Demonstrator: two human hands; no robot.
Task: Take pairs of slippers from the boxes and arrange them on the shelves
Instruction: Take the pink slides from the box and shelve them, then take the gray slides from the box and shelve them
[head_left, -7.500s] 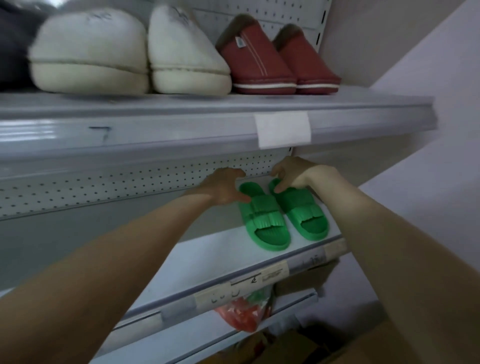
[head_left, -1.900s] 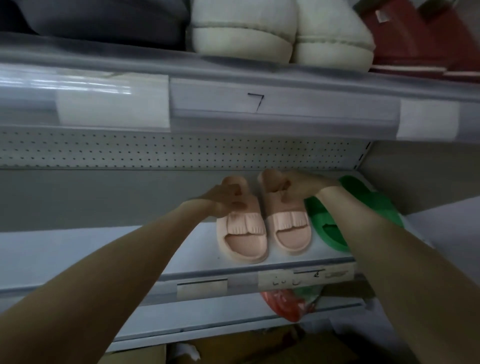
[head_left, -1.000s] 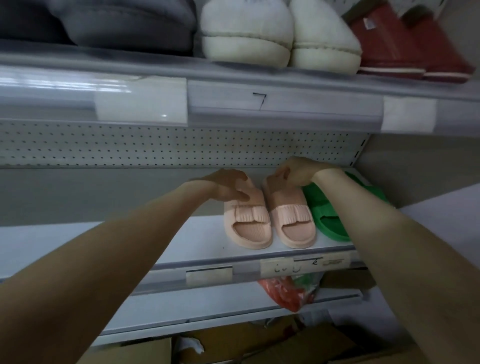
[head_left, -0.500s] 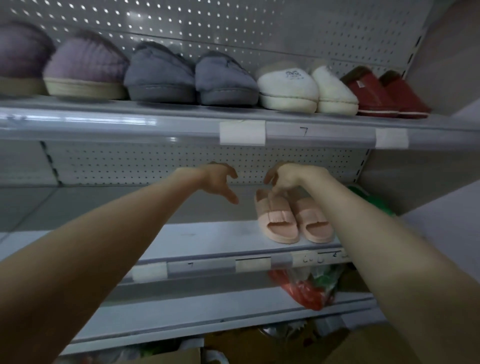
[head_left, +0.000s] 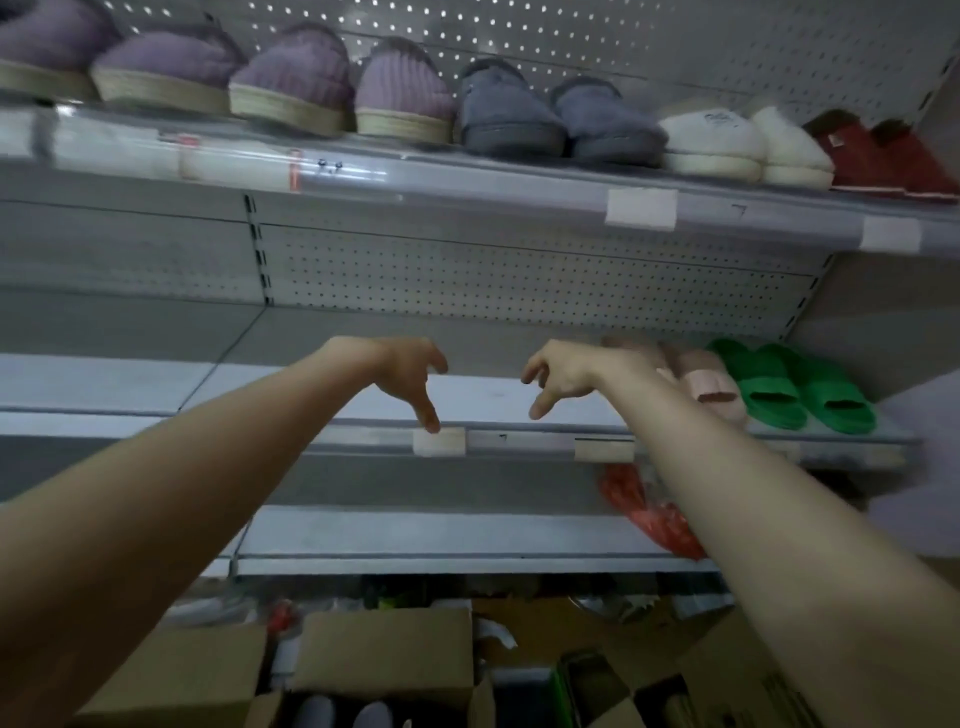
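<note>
Hovering over shelf (head_left: 483, 397) front edge, left hand (head_left: 410, 371) and right hand (head_left: 561, 374) apart, shelf surface showing between; fingers (head_left: 427, 413) loosely spread, gripping nothing; pink slippers (head_left: 714, 384), green slippers (head_left: 795, 387) at right end.

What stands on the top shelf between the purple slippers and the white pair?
In the head view, one pair of grey slippers stands on the top shelf, between the purple slippers and the white pair.

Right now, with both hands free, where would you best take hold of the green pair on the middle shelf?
By the wide straps, reaching in from the shelf front with the right hand. The green pair lies flat, side by side, toes outward, straps arched above the soles.
</note>
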